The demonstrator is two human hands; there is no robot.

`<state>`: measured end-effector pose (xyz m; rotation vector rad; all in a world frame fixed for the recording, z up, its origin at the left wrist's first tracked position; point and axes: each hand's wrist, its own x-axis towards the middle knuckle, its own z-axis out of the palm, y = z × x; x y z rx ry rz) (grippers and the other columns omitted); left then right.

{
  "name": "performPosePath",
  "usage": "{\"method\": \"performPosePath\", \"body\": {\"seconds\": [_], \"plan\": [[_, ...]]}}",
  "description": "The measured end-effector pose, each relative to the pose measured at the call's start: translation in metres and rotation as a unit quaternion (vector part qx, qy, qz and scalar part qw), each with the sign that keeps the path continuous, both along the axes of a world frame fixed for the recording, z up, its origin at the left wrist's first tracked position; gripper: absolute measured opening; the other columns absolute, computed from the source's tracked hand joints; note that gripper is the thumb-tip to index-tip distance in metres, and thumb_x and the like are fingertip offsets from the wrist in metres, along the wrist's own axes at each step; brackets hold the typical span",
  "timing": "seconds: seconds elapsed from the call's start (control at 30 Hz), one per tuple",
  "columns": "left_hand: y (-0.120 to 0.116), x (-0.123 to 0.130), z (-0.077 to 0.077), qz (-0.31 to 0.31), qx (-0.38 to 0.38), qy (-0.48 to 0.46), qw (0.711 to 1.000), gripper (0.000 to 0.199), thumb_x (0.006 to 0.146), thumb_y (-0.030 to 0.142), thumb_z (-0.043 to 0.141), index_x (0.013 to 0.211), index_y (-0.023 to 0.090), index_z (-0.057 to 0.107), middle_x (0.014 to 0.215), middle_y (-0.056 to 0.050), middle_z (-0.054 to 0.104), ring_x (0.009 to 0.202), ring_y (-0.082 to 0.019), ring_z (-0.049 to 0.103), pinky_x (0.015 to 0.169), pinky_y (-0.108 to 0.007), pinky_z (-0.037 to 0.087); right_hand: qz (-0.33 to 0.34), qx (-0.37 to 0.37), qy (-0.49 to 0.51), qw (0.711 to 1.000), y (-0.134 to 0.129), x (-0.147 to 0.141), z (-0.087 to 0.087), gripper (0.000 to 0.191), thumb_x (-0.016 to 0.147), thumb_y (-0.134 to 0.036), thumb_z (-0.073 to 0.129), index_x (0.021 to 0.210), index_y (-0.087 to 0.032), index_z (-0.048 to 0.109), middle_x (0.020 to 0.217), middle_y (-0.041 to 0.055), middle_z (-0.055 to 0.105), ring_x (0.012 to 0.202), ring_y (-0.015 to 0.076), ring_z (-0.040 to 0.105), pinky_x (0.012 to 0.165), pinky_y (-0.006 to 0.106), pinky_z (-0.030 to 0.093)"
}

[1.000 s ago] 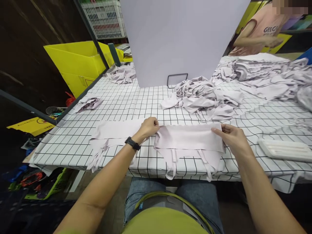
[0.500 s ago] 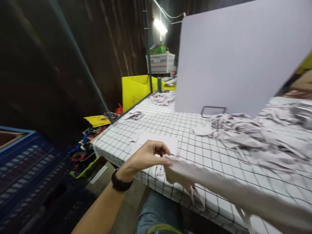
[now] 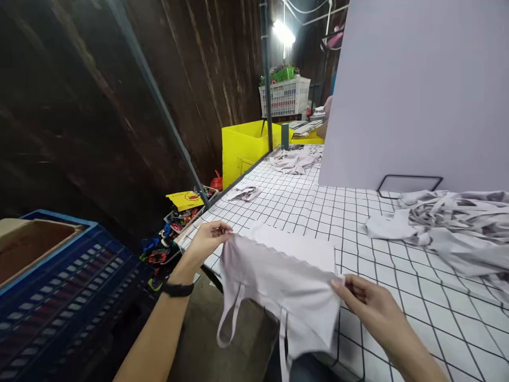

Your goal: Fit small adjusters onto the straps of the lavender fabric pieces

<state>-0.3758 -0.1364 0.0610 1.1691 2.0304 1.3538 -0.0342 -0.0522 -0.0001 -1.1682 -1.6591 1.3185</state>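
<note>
A pale grey-lilac camisole top [image 3: 278,281] hangs stretched between my hands at the table's near edge. Its wavy hem runs along the top, and thin straps dangle below. My left hand [image 3: 207,241], with a black band on the wrist, pinches one corner of the hem. At the opposite corner, my right hand [image 3: 368,302] grips the fabric between thumb and fingers. Just behind the camisole a white sheet [image 3: 294,241] lies flat on the grid-patterned tablecloth [image 3: 314,204], partly covered by the fabric.
Similar garments lie in a heap [image 3: 469,228] on the right, a pile [image 3: 296,159] at the back and a small bundle [image 3: 244,193]. A large pale board [image 3: 413,95] stands across the table. Left are a blue crate [image 3: 79,276], yellow box [image 3: 242,151] and metal pole [image 3: 159,101].
My right hand has come into view holding the camisole's other corner. The camisole has swung from a blurred strip trailing right to spread out in front. The view has turned slightly.
</note>
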Motion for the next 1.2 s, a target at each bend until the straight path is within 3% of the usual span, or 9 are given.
{"method": "performPosePath", "body": {"seconds": [0.2,0.43,0.67,0.77,0.83,0.9,1.0,1.1,1.2], "plan": [[0.092,-0.019,-0.055,0.012,-0.051,0.031,0.998,0.010,0.063,0.021,0.068,0.071,0.016,0.071,0.063,0.000,0.064,0.061,-0.014,0.058,0.058,-0.024,0.044,-0.022,0.008,-0.182,0.983,0.067,-0.019,-0.015,0.043,0.074,-0.065,0.062,0.065,-0.023,0.067,0.067,0.0056,0.074,0.064,0.0261,0.067,0.057,0.033,0.047],[0.131,-0.025,-0.087,0.038,-0.095,0.102,0.990,0.014,0.063,0.013,0.065,0.075,0.018,0.071,0.067,0.001,0.068,0.069,-0.015,0.062,0.065,-0.024,0.046,-0.062,0.061,-0.237,0.968,0.102,-0.031,-0.020,0.037,0.068,-0.060,0.056,0.055,-0.026,0.063,0.064,0.0088,0.075,0.067,0.0323,0.071,0.060,0.038,0.050],[0.133,-0.011,-0.075,0.019,-0.076,0.119,0.990,0.011,0.064,0.024,0.061,0.074,0.020,0.066,0.066,0.000,0.067,0.070,-0.019,0.065,0.069,-0.029,0.050,-0.068,0.125,-0.252,0.957,0.096,-0.033,-0.031,0.028,0.081,-0.043,0.052,0.059,-0.025,0.056,0.055,0.0034,0.068,0.057,0.0240,0.067,0.056,0.031,0.047],[0.130,-0.009,-0.072,0.019,-0.072,0.139,0.987,0.025,0.065,0.034,0.063,0.086,0.020,0.068,0.077,-0.003,0.069,0.069,-0.022,0.063,0.068,-0.033,0.050,-0.081,0.149,-0.284,0.944,0.104,-0.024,-0.032,0.027,0.088,-0.037,0.051,0.064,-0.025,0.057,0.051,-0.0007,0.063,0.053,0.0203,0.063,0.054,0.029,0.045],[0.128,-0.006,-0.073,0.031,-0.074,0.219,0.972,0.033,0.071,0.040,0.060,0.096,0.020,0.069,0.096,-0.006,0.070,0.077,-0.024,0.065,0.074,-0.038,0.052,-0.108,0.165,-0.311,0.930,0.119,-0.011,-0.029,0.024,0.092,-0.034,0.050,0.073,-0.024,0.061,0.062,0.0007,0.067,0.059,0.0203,0.064,0.055,0.029,0.044],[0.128,0.004,-0.074,0.024,-0.060,0.287,0.956,0.033,0.078,0.040,0.054,0.100,0.020,0.069,0.106,-0.009,0.069,0.086,-0.028,0.067,0.080,-0.044,0.053,-0.143,0.186,-0.341,0.911,0.142,0.005,-0.025,0.017,0.092,-0.032,0.052,0.085,-0.022,0.065,0.083,0.0073,0.073,0.077,0.0251,0.067,0.063,0.031,0.045],[0.130,0.037,-0.073,-0.041,-0.004,0.320,0.947,0.027,0.086,0.035,0.051,0.101,0.021,0.068,0.107,-0.010,0.069,0.096,-0.030,0.066,0.086,-0.048,0.053,-0.164,0.216,-0.377,0.885,0.176,0.025,-0.023,0.011,0.087,-0.026,0.060,0.093,-0.019,0.066,0.102,0.0168,0.070,0.099,0.0336,0.063,0.077,0.039,0.045],[0.138,0.083,-0.067,-0.126,0.031,0.320,0.938,0.023,0.091,0.028,0.049,0.102,0.020,0.068,0.106,-0.010,0.069,0.102,-0.029,0.065,0.089,-0.048,0.054,-0.141,0.239,-0.393,0.877,0.189,0.038,-0.028,0.009,0.087,-0.019,0.058,0.083,-0.020,0.066,0.092,0.0141,0.069,0.093,0.0319,0.063,0.079,0.040,0.045],[0.153,0.131,-0.055,-0.223,0.008,0.317,0.922,0.022,0.093,0.021,0.050,0.107,0.020,0.068,0.111,-0.010,0.070,0.108,-0.027,0.063,0.096,-0.047,0.053,-0.106,0.257,-0.396,0.875,0.181,0.050,-0.034,0.016,0.090,-0.025,0.058,0.078,-0.022,0.068,0.085,0.0095,0.070,0.092,0.0304,0.064,0.077,0.038,0.046]]}}
